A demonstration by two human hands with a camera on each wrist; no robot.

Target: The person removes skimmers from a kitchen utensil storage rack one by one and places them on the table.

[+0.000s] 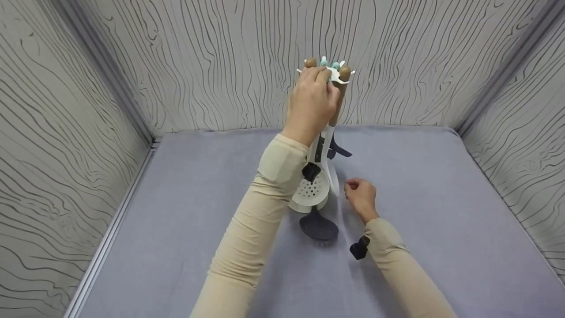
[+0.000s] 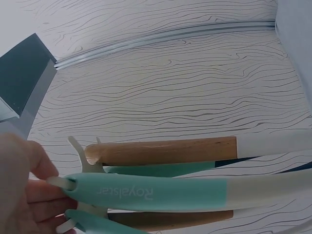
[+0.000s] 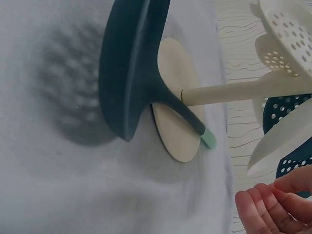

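Left sleeve (image 1: 249,221) and right sleeve (image 1: 410,274): long, plain cream, close-fitting, creased crosswise. Left camera (image 1: 311,172) and right camera (image 1: 360,247): small, black, block-shaped, one beside each cuff (image 1: 280,157).

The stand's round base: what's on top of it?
A pale pole rises from the base; in the right wrist view, a dark utensil hides part, so anything there is covered.

The left arm (image 1: 249,221) extended far forward, the left hand (image 1: 312,99) raised with fingers curled; the right hand (image 1: 363,197) hung lower, fingers loosely bent.
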